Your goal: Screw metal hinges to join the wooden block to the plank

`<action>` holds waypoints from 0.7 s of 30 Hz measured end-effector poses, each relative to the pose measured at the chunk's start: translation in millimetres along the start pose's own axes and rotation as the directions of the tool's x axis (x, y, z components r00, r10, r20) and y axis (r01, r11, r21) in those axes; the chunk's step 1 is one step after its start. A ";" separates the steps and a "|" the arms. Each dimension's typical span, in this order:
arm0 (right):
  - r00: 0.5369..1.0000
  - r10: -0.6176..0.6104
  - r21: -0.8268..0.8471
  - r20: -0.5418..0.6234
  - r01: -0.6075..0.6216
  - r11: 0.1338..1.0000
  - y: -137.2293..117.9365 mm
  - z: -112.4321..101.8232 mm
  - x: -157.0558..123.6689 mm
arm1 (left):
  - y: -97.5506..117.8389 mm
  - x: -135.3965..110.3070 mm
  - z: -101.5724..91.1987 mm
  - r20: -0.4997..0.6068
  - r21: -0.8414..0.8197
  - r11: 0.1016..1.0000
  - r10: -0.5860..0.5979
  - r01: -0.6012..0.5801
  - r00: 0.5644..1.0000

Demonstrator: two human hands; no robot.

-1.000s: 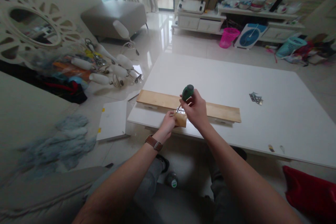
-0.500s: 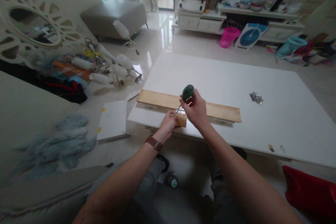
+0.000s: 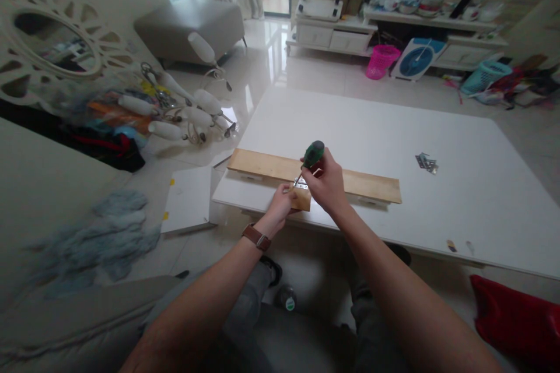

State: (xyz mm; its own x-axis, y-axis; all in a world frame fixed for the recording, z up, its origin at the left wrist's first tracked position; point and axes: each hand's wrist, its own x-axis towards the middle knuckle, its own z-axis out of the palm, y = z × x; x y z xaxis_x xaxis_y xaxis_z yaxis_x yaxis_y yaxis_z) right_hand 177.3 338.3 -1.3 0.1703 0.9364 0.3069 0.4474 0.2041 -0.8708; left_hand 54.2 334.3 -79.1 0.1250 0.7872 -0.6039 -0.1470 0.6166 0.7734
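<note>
A long wooden plank [image 3: 371, 185] lies along the near edge of a white table [image 3: 394, 145]. A small wooden block [image 3: 303, 200] stands against the plank's front, with a small metal bracket [image 3: 302, 185] on top of it. My left hand [image 3: 280, 204] is closed round the block's left side. My right hand [image 3: 327, 183] grips a green-handled screwdriver [image 3: 312, 154], its tip pointing down-left onto the bracket.
Several small metal pieces [image 3: 426, 163] lie on the table's right part. On the floor to the left are a white panel [image 3: 189, 198], a chandelier with white shades [image 3: 184, 111] and a blue-grey rag [image 3: 96, 233]. A red item [image 3: 516, 320] sits at the lower right.
The screwdriver handle has tilted slightly to the right as my right hand turned; both hands stay in the same place.
</note>
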 end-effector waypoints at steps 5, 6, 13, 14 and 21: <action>1.000 0.016 0.005 0.021 -0.016 1.000 -2.6 -1.0 0.0 | -0.9 1.0 -0.7 -0.004 0.016 1.000 0.008 -0.008 1.000; 1.000 0.015 0.007 0.019 -0.015 1.000 -2.8 -1.2 0.0 | -0.7 1.1 -0.7 -0.003 0.016 1.000 0.007 -0.007 1.000; 1.000 -0.011 0.020 0.004 0.011 1.000 -2.4 -1.3 -0.2 | 0.4 -0.2 0.1 0.005 0.021 1.000 0.000 0.000 1.000; 1.000 -0.013 0.020 0.002 0.013 1.000 -2.6 -1.3 -0.2 | 0.5 -0.3 0.1 0.004 0.023 1.000 -0.002 0.002 1.000; 1.000 -0.020 0.015 -0.001 0.020 1.000 -3.1 -1.2 -0.2 | 0.6 -0.2 -0.7 0.009 0.012 1.000 0.001 -0.001 1.000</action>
State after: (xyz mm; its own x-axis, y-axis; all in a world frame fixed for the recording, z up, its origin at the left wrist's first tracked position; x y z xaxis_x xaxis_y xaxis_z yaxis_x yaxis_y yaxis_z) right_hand 176.9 337.1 1.8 0.1623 0.9317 0.3248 0.4377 0.2270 -0.8700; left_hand 53.4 334.5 -78.6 0.1339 0.7877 -0.6014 -0.1349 0.6157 0.7764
